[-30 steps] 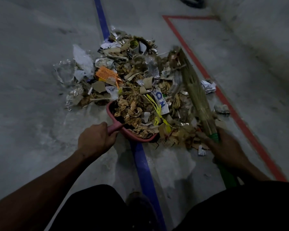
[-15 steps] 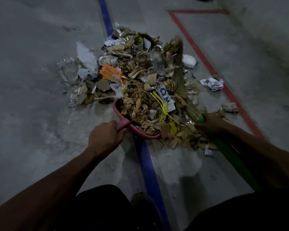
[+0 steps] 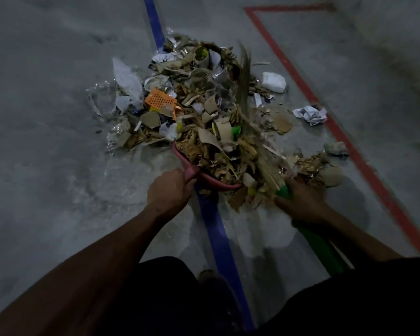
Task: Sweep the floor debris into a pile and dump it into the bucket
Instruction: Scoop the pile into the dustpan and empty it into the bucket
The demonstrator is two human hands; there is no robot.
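Only the head view here. Landmark: the blue line [image 3: 214, 229] running up the floor. The pile [image 3: 204, 112] sits right across it, spilling mostly to its right. The pink dustpan [image 3: 218, 183] lies on the line at the pile's near edge, already heaped with dry leaves and cardboard. Left hand [image 3: 169, 192], just left of the line, is curled tight round the pan's handle. Right hand [image 3: 301, 202], well right of the line, is wrapped round the green grip of the broom [image 3: 250, 132], whose bristles lie across the pile's right side. No bucket in view, so can't say where it is.

To do this step well, I'd say keep the pan's lip flat on the floor and pull short strokes toward it, since it looks nearly full and stuff could slide off the near rim. Probably go dump before loading more. Strays right of the line, the white lump [image 3: 273, 82] and crumpled paper [image 3: 310, 115], need another pass.

Versus half a second back: the broom has swung lower and more to the right, the right hand slid nearer the person, and more leaves are dragged right of the pan. The yellow strip and blue-lettered scrap on the pan got buried.
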